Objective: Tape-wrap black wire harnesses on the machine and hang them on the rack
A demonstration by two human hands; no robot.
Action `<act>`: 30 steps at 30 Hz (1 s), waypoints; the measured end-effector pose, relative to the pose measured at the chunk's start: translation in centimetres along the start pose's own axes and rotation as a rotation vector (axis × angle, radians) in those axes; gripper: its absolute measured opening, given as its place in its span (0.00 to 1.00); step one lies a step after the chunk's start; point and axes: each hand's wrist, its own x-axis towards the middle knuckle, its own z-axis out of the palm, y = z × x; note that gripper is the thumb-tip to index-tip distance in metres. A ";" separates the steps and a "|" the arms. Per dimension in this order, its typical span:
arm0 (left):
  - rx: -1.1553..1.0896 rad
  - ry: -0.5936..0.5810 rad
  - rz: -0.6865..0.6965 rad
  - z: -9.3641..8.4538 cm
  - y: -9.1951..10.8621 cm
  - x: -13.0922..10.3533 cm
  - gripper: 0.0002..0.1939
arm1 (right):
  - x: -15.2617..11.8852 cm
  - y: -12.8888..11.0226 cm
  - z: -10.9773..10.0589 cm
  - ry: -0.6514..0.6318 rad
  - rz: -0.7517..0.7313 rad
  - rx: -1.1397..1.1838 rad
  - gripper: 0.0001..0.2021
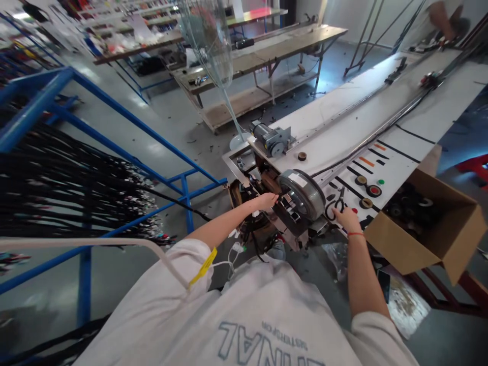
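Note:
My left hand (269, 200) reaches to the near end of a long white-topped bench (331, 109), beside a large grey ring-shaped wheel (316, 199). Its fingers are pinched together at a dark part next to the wheel; what they hold is too small to make out. To the right of the wheel, my right hand (347, 219) has its fingers closed at the black handles of a pair of scissors (331, 211). The scissor blades point away from me over the bench top. Rolls of tape (373, 190) and short black strips (349, 187) lie just beyond.
An open cardboard box (453, 229) with dark rolls stands at the right. A motor (269, 137) sits on the bench's left edge. On the left, a blue metal rack (125, 127) carries black cords (76, 178). A standing fan (209, 46) is ahead; a person's arm (442, 20) shows far right.

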 end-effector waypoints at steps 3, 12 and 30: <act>-0.103 -0.047 -0.057 0.6 0.1 -1.8 0.22 | -0.7 -0.9 -1.1 0.115 -0.107 0.025 0.17; -0.389 -0.280 0.040 1.4 0.6 -6.0 0.28 | -7.7 -11.0 10.5 -0.620 -0.167 1.041 0.24; 0.079 -0.114 0.376 7.1 -15.3 -12.1 0.18 | -8.9 -11.6 14.2 -0.790 -0.165 1.472 0.26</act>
